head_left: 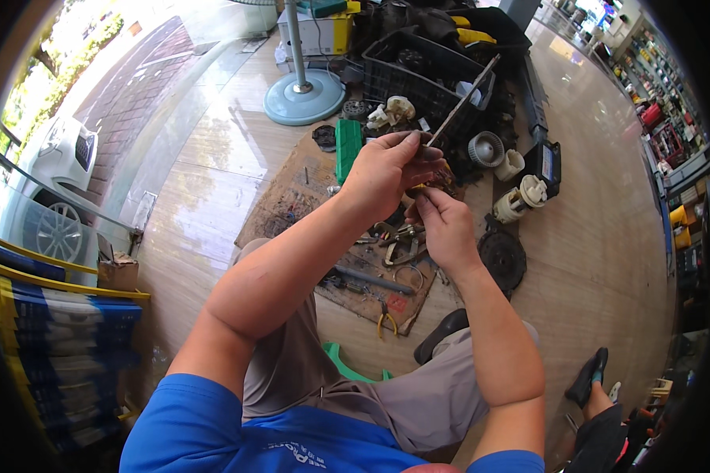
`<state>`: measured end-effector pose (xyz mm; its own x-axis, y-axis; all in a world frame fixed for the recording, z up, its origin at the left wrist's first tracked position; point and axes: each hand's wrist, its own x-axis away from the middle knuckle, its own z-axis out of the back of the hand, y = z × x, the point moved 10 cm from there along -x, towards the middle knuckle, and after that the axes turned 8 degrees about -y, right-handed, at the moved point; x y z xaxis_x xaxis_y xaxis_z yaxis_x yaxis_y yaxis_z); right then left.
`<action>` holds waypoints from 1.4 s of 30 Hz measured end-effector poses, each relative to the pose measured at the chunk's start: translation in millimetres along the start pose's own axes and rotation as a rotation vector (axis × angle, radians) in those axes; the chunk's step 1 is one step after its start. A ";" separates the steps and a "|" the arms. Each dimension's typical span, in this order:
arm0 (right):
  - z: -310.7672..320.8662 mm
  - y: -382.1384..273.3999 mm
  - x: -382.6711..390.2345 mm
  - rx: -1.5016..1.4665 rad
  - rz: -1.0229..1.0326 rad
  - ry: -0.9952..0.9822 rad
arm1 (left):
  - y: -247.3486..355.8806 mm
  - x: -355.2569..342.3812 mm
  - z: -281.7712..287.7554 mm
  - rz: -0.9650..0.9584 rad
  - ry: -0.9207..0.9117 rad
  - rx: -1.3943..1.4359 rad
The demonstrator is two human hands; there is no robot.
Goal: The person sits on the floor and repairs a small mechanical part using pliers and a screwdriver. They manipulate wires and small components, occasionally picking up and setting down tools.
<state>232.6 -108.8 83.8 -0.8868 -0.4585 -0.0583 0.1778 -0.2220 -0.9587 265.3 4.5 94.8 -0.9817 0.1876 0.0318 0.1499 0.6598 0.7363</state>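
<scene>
A long, thin, worn-looking metal rod (464, 102) slants up and to the right from my left hand (390, 169). The fingers of that hand are closed around its lower end. Just below, my right hand (446, 229) pinches close to a small yellow part (418, 188) between the hands. Whether this part belongs to the rod I cannot tell, as my fingers cover most of it. Beneath both hands lies a stained cardboard sheet (280, 189) with metal pieces and tools. Among them are a dark metal bar (375, 279) and yellow-handled pliers (386, 322).
A black crate (402, 75) of parts stands ahead, beside a green case (348, 150). A fan stand's round base (304, 98) is at far left. White pump-like parts (521, 199) and a black disc (502, 256) lie right. Another person's foot (590, 378) shows at lower right.
</scene>
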 end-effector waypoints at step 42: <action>70.8 24.6 7.6 0.886 -0.061 -0.008 | -20.9 76.6 473.7 0.695 0.578 -1.625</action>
<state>260.5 -178.7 79.5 -0.9031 -0.4293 -0.0090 0.3980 -0.8291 -0.3926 242.4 349.9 -238.3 -0.7663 -0.3852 0.5142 0.5897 -0.7395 0.3247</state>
